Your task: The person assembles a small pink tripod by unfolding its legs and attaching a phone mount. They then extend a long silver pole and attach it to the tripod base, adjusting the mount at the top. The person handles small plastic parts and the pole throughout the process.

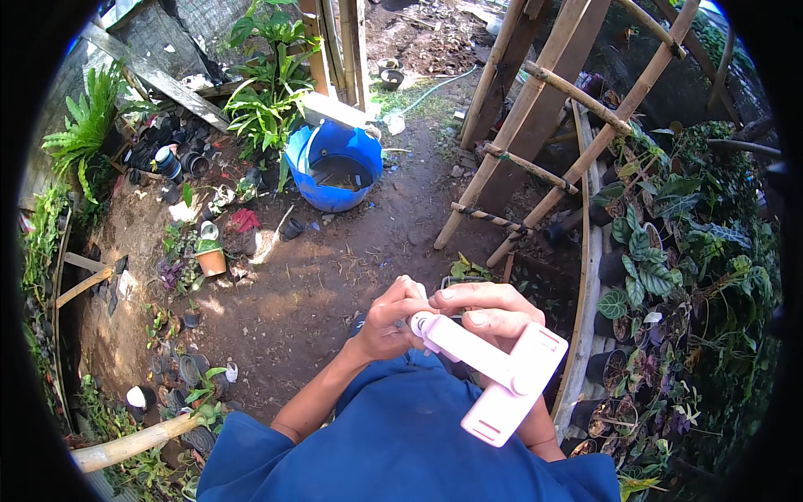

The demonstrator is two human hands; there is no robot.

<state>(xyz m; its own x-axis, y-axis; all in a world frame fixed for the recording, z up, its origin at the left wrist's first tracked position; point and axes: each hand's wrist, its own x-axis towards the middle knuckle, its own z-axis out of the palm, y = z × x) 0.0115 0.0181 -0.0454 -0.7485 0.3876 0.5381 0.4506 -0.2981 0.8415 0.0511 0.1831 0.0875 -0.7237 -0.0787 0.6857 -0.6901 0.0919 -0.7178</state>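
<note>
A pale pink phone holder (pixel 477 350), with a straight arm and a slotted crosspiece, is held in front of my blue shirt. Its crosspiece points toward my lower right. The fingers of my left hand (pixel 389 316) are closed at the hinged end of the arm, pinching there; part of that end is hidden. My right hand (pixel 495 303) lies along the far side of the arm. Its fingertips reach toward the left hand and bend round the holder, while the palm is hidden behind the crosspiece.
A broken-rimmed blue bucket (pixel 335 180) stands ahead on the dirt ground. A bamboo ladder (pixel 560 134) leans at the right, near a plank edging (pixel 581 335) and potted plants (pixel 640 268). An orange pot (pixel 211 260) and several dark pots lie left. A bamboo pole (pixel 138 443) sits lower left.
</note>
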